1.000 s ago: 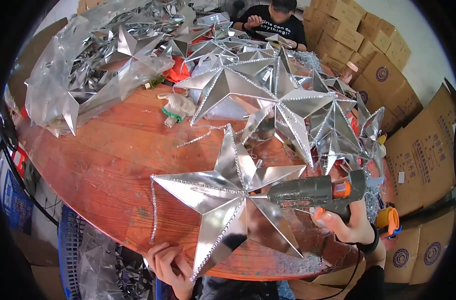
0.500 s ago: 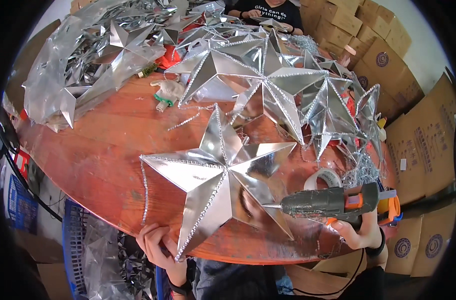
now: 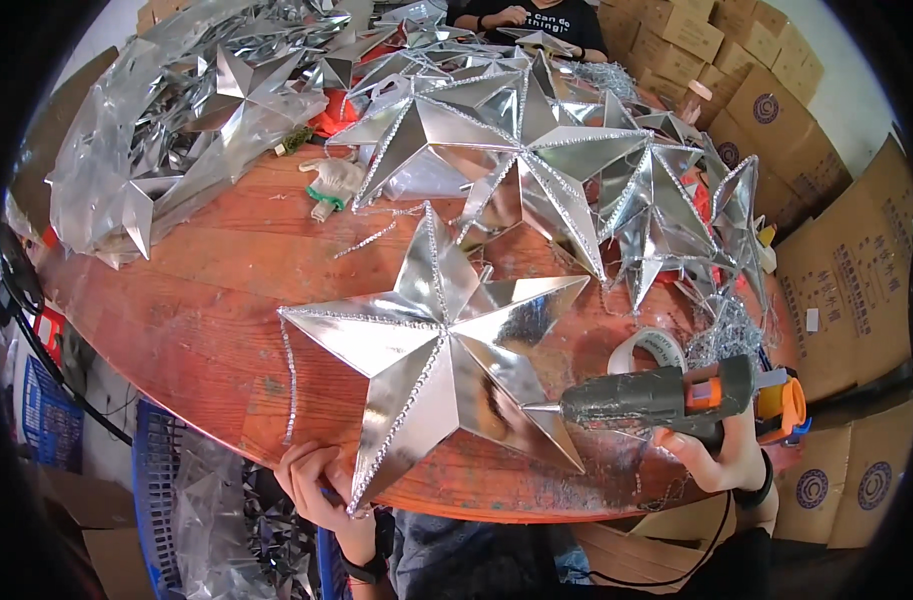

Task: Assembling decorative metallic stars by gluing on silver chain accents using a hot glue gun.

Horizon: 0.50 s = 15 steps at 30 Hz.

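A shiny silver five-pointed star [image 3: 412, 385] lies on the near part of the table. Beaded silver trim runs along its upper, left and lower-left ridges, and a loose length of trim [image 3: 290, 375] trails from the left point. My left hand [image 3: 321, 488] is closed on the lower-left point at the table edge. In my right hand [image 3: 711, 462] is a black glue gun [image 3: 621, 400] with orange parts and a glue stick at its back. Its nozzle points left, at the lower-right arm of the star; whether it touches is hard to tell.
Finished trimmed stars [image 3: 561, 150] pile up beyond. A roll of tape [image 3: 626, 352] and tangled silver trim [image 3: 724, 328] lie near the gun. A glove [image 3: 334, 183] and a plastic bag of stars [image 3: 96, 190] are farther left. Cartons [image 3: 841, 280] stand right, a blue basket [image 3: 156, 500] below left.
The view has shifted slightly. My hands, the star and the glue gun keep nearly the same positions. Across the table, a person's hand has moved a little.
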{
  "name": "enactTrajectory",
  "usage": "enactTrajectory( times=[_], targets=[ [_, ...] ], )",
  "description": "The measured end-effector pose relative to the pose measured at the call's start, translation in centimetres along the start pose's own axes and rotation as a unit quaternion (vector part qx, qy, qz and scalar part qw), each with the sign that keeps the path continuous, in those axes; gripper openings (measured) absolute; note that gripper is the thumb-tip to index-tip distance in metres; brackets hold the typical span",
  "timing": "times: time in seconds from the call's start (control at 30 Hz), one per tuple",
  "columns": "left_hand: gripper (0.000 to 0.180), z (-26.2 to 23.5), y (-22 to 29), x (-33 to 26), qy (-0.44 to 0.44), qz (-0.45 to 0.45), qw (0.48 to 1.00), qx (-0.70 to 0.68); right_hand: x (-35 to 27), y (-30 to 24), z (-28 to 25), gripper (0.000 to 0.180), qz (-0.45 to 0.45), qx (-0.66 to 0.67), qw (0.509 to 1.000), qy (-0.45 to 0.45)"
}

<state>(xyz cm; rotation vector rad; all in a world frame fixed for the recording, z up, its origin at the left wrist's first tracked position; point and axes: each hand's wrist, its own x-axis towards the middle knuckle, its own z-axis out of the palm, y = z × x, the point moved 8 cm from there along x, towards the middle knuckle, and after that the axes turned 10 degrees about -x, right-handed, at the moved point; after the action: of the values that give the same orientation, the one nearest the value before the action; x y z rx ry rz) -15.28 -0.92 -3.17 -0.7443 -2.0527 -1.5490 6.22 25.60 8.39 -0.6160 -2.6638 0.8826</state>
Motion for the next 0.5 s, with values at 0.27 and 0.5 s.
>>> enactTrajectory(
  times=[0.27,0.5],
  targets=[
    [0.02,-0.6,-0.6,-0.4,0.014,0.001,1.0,0.019,-1.4,0.4,0.5,0.052,0.093,0.161,0.983,0.009],
    [0.024,0.5,-0.4,-0.1,0.024,0.02,0.999,-0.028,-5.9,1.5,-1.7,0.054,0.079,0.023,0.996,0.025]
  ],
)
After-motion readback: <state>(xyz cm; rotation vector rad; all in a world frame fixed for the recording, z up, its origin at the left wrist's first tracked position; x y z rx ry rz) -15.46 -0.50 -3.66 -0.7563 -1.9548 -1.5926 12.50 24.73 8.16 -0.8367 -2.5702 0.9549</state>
